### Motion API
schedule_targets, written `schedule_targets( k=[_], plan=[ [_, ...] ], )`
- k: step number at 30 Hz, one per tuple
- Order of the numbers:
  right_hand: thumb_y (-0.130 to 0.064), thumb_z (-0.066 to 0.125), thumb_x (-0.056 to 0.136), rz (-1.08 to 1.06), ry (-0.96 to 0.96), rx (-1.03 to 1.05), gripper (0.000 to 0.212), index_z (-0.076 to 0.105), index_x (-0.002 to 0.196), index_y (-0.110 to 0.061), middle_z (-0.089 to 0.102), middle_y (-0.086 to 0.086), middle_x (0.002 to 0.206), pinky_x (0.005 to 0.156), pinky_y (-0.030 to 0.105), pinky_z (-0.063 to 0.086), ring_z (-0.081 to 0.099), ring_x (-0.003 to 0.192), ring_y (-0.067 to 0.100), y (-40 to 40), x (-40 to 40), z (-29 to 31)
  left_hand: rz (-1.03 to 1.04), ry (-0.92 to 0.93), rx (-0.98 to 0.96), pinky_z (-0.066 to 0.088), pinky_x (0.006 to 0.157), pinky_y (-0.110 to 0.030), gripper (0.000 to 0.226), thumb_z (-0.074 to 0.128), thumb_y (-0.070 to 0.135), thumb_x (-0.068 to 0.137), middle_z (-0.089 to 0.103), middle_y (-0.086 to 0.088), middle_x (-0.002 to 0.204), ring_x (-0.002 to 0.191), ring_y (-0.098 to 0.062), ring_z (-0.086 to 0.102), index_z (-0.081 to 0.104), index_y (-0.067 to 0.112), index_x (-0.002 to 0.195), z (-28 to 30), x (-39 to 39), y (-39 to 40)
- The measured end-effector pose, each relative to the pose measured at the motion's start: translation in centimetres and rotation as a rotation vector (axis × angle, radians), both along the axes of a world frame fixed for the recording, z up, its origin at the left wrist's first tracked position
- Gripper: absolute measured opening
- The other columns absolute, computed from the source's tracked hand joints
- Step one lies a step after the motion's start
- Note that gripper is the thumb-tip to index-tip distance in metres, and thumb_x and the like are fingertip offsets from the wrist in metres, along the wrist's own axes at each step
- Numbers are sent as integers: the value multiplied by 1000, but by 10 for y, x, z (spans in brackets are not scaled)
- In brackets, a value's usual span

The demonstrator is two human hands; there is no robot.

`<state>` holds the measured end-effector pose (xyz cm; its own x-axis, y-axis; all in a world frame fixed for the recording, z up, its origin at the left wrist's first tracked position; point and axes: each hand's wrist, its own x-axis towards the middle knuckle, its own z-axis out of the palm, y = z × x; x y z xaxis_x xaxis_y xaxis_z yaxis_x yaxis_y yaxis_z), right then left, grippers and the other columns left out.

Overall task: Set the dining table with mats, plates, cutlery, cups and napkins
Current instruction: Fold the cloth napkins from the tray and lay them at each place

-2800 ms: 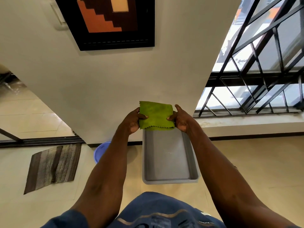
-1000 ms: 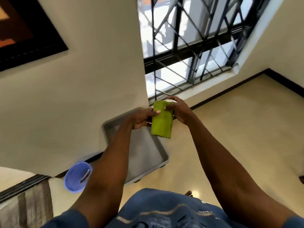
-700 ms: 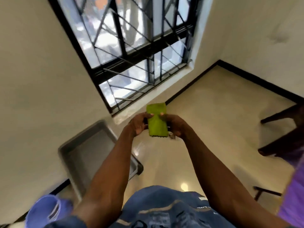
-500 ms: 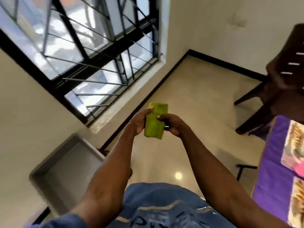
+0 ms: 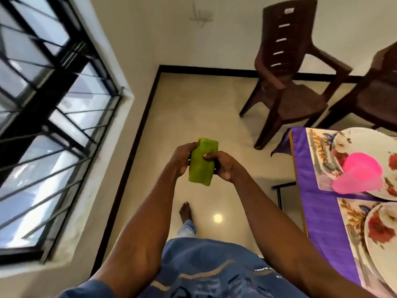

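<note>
A folded green napkin (image 5: 200, 163) is held upright in front of me over the floor. My left hand (image 5: 180, 160) grips its left edge and my right hand (image 5: 223, 166) pinches its right side with the thumb on top. At the right edge stands the dining table (image 5: 318, 211) under a purple cloth. On it lie floral mats (image 5: 320, 151) with floral plates (image 5: 365, 138), and a pink cup (image 5: 361, 174) stands on the far plate. A second plate (image 5: 380, 235) sits nearer to me.
Two brown plastic chairs (image 5: 290, 72) stand by the far wall past the table. A barred window (image 5: 43, 125) fills the left wall. My bare foot (image 5: 185, 210) is on the shiny beige floor between window and table.
I have turned right, away from the grey tray and blue cup on the floor, which have left view. The table and chairs have come into view. The napkin went from a wide fold to a narrow one.
</note>
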<state>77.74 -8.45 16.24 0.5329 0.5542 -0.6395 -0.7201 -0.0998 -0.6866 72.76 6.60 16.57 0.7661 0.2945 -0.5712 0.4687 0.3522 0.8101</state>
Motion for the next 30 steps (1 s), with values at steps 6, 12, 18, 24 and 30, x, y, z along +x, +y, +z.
schedule_targets(
  k=[6,12,18,24,30],
  plan=[
    [-1,67,86,24,-61,-16,45,57,130,-2,65,16,125,98,47,51,62,116,34,36,87,4,-14,-35,109,56,74,-37,26,63,33,95,71,-13,98,84,-25,66,68,8,99,6,118,51],
    [-10,69,87,-188,-53,18,44,58,129,-4,68,13,121,94,42,54,65,112,29,50,161,10,-190,-49,149,55,63,-28,24,63,38,94,72,-3,89,78,-18,68,68,15,91,10,214,66],
    [-26,67,91,-543,-55,5,39,60,125,-8,68,12,119,99,43,50,66,108,26,36,236,-2,-419,-25,106,59,75,-36,30,67,38,91,74,-10,100,87,-24,70,72,11,103,1,310,30],
    [-22,67,91,-829,-57,-42,32,63,118,-6,69,13,113,99,50,49,66,102,30,7,325,-17,-565,56,214,54,77,-37,39,54,42,97,69,-13,104,92,-28,66,67,8,113,-15,415,-12],
    [-11,53,90,-1035,-3,23,18,66,103,-9,70,13,92,80,45,55,65,83,31,-55,409,-1,-683,4,394,48,56,-28,32,50,33,100,65,-10,79,66,-23,60,65,6,93,-17,508,-73]
  ],
)
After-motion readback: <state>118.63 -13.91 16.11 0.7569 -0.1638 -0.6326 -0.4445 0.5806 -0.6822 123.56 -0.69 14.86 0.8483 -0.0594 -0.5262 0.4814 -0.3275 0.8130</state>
